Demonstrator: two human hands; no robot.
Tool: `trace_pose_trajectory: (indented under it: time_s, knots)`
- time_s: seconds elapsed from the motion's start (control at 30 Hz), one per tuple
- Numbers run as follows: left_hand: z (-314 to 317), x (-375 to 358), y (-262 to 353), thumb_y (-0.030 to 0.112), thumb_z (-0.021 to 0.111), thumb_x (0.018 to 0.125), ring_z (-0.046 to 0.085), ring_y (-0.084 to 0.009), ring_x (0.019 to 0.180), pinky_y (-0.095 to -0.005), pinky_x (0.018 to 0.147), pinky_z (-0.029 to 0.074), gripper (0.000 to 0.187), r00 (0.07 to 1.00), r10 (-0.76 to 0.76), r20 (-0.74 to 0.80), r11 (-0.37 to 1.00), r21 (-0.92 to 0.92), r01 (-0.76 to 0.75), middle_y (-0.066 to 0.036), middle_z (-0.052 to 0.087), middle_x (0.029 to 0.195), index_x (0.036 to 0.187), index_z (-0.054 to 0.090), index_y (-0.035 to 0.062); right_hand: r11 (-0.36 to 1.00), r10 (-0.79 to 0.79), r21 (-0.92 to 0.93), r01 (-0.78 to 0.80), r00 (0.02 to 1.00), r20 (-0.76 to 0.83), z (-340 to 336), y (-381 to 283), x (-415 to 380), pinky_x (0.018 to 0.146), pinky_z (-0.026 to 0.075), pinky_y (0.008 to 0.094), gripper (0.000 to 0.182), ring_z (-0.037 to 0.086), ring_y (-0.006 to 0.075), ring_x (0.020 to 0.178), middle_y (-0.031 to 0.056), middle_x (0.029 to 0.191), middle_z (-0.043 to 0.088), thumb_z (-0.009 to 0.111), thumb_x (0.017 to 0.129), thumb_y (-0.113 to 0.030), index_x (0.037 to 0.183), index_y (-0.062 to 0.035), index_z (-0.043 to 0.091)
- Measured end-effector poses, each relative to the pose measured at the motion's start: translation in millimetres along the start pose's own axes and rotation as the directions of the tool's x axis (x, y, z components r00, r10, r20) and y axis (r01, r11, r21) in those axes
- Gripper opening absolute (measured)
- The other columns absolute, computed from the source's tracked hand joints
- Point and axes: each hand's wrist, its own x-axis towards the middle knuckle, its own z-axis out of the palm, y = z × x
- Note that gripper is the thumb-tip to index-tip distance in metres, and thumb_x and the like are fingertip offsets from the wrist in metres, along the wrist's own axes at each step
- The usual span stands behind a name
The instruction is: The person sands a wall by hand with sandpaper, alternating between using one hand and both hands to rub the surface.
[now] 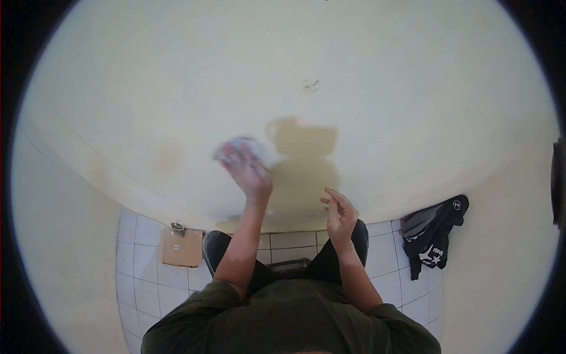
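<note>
A whitish cloth or pad (pixel 239 143), blurred, lies against the pale wall (pixel 389 106) under the fingers of my left hand (pixel 249 168). Its edges show above and beside the fingertips. My right hand (pixel 342 217) is raised in front of the lower wall, to the right of my left hand, with its fingers partly spread and bent and nothing seen between them. A dark shadow falls on the wall between and above the hands. Small dark marks (pixel 312 85) show higher up on the wall.
On the tiled floor (pixel 144 259) at the left lies a flat cardboard piece (pixel 181 248) with a small dark object (pixel 178 226) at its top edge. A black and grey garment (pixel 433 233) lies at the right against the wall. Side walls stand on both sides.
</note>
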Motion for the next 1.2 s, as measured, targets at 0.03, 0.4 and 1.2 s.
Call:
trace_pose_trajectory:
  time_s: [0.03, 0.4, 1.2]
  knots:
    - [-2, 19, 11, 0.017, 0.044, 0.098, 0.016, -0.0448, 0.152, -0.0597, 0.121, 0.004, 0.058, 0.997, -0.059, -0.057, 0.998, -0.042, 0.056, -0.030, 0.025, 0.161, 0.153, 0.038, 0.0013, 1.000, 0.027, 0.005, -0.027, 1.000, -0.006, -3, 4, -2, 0.072, 0.058, 0.0283, 0.024, 0.074, 0.0213, 0.088, 0.0145, 0.103, 0.073, 0.055, 0.099, 0.002, 0.117, 0.0023, 0.069]
    - [-55, 109, -1, 0.006, 0.053, 0.087, 0.042, -0.0315, 0.142, -0.0511, 0.121, 0.018, 0.044, 0.811, 0.481, 0.334, 0.851, 0.045, -0.524, -0.014, 0.053, 0.147, 0.128, 0.067, 0.0142, 0.994, 0.044, 0.104, -0.041, 0.999, -0.031, -5, 18, 6, 0.074, 0.058, 0.0293, 0.023, 0.074, 0.0208, 0.089, 0.0109, 0.097, 0.071, 0.054, 0.100, 0.000, 0.117, 0.0034, 0.069]
    - [-45, 174, 31, 0.008, 0.040, 0.095, 0.027, -0.0424, 0.150, -0.0567, 0.123, 0.007, 0.054, 0.904, 0.401, -0.147, 0.914, -0.001, -0.406, -0.023, 0.037, 0.158, 0.147, 0.043, -0.0070, 0.983, 0.156, 0.111, -0.149, 0.986, -0.062, -34, 35, 2, 0.074, 0.057, 0.0297, 0.025, 0.074, 0.0220, 0.091, 0.0127, 0.108, 0.074, 0.054, 0.103, -0.010, 0.118, 0.0022, 0.069]
